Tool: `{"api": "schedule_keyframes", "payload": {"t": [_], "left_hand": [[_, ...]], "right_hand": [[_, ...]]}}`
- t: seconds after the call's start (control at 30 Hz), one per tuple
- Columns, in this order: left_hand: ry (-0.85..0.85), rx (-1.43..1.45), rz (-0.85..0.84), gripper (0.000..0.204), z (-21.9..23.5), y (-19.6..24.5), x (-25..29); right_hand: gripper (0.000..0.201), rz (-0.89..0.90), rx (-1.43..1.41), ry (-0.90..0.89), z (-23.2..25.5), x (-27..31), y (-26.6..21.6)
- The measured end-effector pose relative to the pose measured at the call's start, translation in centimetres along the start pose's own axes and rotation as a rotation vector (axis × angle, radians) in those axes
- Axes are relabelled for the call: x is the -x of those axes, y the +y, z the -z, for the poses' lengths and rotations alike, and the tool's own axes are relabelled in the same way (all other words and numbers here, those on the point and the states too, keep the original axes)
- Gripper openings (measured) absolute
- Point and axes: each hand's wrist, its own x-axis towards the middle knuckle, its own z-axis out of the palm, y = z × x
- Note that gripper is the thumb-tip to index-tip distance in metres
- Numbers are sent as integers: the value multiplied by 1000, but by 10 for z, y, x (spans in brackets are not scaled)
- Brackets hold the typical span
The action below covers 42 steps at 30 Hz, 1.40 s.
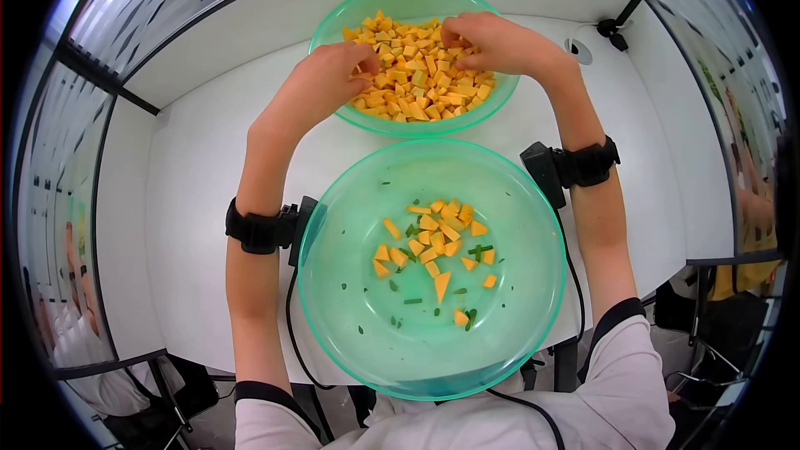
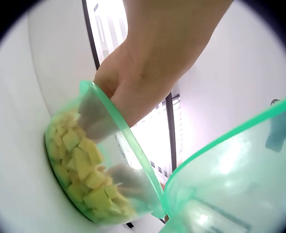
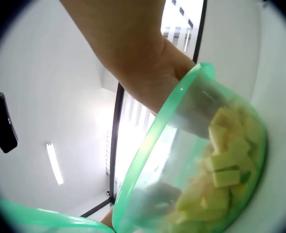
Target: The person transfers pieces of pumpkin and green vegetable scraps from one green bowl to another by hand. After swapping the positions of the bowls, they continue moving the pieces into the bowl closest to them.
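Orange-yellow diced chunks, pumpkin-like point(image 1: 417, 75), fill the far green bowl point(image 1: 421, 127) in a heap. Inside its left side, my left hand point(image 1: 332, 75) bends down with thumb and fingers apart at the chunks. My right hand point(image 1: 497, 43) reaches over the right side, its fingers spread at the heap's edge. Both wrist views show the hands over the rim and the chunks through the clear green wall; the fingertips are partly hidden there. In front stands a second, near green bowl point(image 1: 350, 342) with a small cluster of chunks point(image 1: 437, 233) and green scraps point(image 1: 479, 252).
The bowls stand on a white table point(image 1: 196, 200) with low white walls at the back and sides. Wrist cameras point(image 1: 543, 175) are strapped to both forearms, and black cables point(image 1: 293, 325) run down beside the near bowl. A round cable hole point(image 1: 581, 52) lies at the back right.
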Motion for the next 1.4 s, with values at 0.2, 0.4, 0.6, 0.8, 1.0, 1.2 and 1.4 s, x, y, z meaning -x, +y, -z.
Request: {"api": "schedule_keyframes", "payload": {"t": [0.2,0.4,0.6,0.8,1.0,1.2,1.4], "left_hand": [[58,-10,-73,18,-2,-2,1],[53,139,-256,16,24,-1,5],[-387,456,-377,19,62,30,26],[-649,707,-402,23,61,37,26],[-724,700,-324,22,62,43,28],[-659,544,-213,21,56,41,26],[-326,376,-212,17,42,23,16]], "right_hand": [[21,73,-28,49,0,-2,1],[13,80,-43,94,4,-3,-2],[8,86,-30,126,7,-2,-4],[9,161,-189,113,30,6,-22],[15,380,-491,-217,64,33,-65],[19,524,-518,-500,64,44,-82],[18,282,-230,-346,58,38,-75]]}}
